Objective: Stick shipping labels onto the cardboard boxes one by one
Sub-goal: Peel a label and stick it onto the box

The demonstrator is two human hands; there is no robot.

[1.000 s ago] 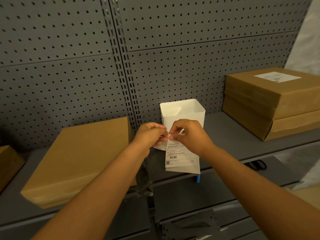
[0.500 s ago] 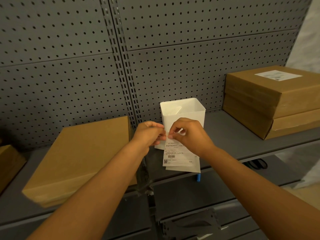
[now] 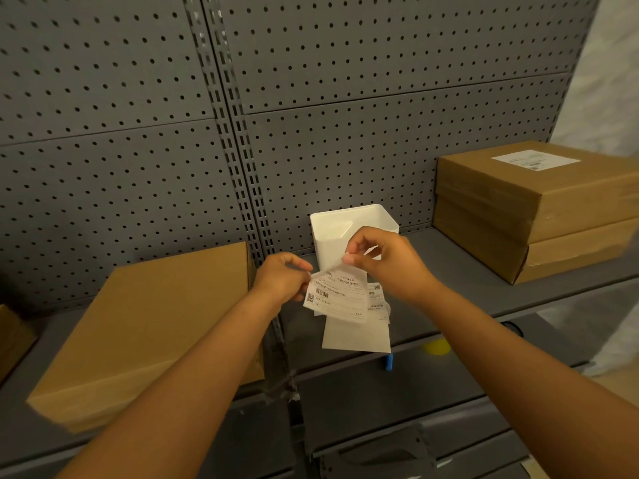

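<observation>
I hold a white shipping label [image 3: 337,297] with barcodes in mid-air between both hands, in front of the shelf. My left hand [image 3: 281,278] pinches its left edge. My right hand [image 3: 383,259] pinches the top corner and has it curled up off the backing sheet [image 3: 356,335], which hangs below. A plain cardboard box [image 3: 148,323] with no label lies flat on the shelf to the left. At the right, two stacked cardboard boxes [image 3: 539,216] carry a label [image 3: 534,160] on the top one.
A white plastic bin [image 3: 349,229] stands on the grey shelf [image 3: 466,288] right behind my hands, against the pegboard wall [image 3: 311,98]. Another box corner [image 3: 14,337] shows at far left. A blue object [image 3: 389,361] and a yellow dot [image 3: 437,347] sit at the shelf's front edge.
The label has come partly off its backing: my right hand lifted the top corner upward, the label tilted left, and more of the bare backing sheet now hangs below.
</observation>
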